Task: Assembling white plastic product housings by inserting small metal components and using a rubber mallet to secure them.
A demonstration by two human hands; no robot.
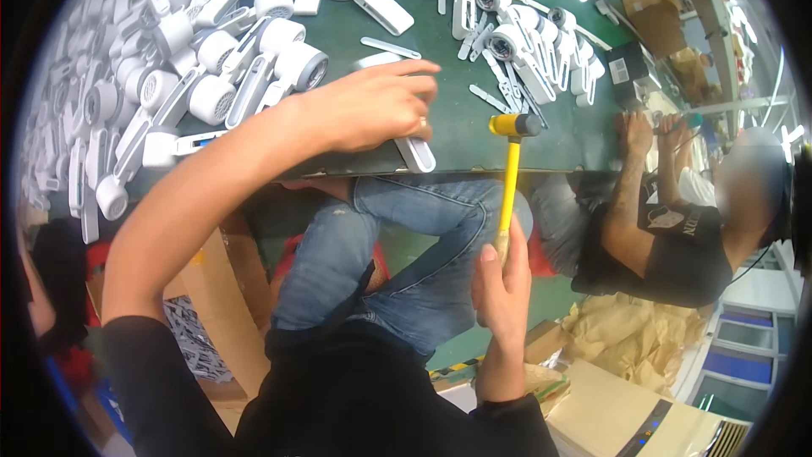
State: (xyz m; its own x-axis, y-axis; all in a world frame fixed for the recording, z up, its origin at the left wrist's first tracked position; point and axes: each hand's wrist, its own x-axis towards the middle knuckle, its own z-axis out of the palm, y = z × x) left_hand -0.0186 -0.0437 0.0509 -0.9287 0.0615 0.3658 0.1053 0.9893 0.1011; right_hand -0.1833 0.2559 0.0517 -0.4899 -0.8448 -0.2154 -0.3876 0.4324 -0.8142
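My right hand (502, 283) is closed round the grip of a yellow mallet (510, 178). The mallet stands upright, its yellow and black head (514, 125) level with the table's near edge. My left hand (385, 106) reaches over the green table, fingers curled down on a white fan handle (415, 155). The rounded end of that handle sticks out below my fingers, and my hand hides the rest of it. Just beyond my left hand lie a slim grey-white strip (390, 48) and a partly covered white piece.
Many white handheld fans (211, 97) are heaped on the left of the green table (457, 131). More fans (537, 68) and loose strips (491, 99) lie at the right. A co-worker (668, 237) sits on that side. Cardboard boxes (228, 305) and crumpled brown paper (630, 334) flank me.
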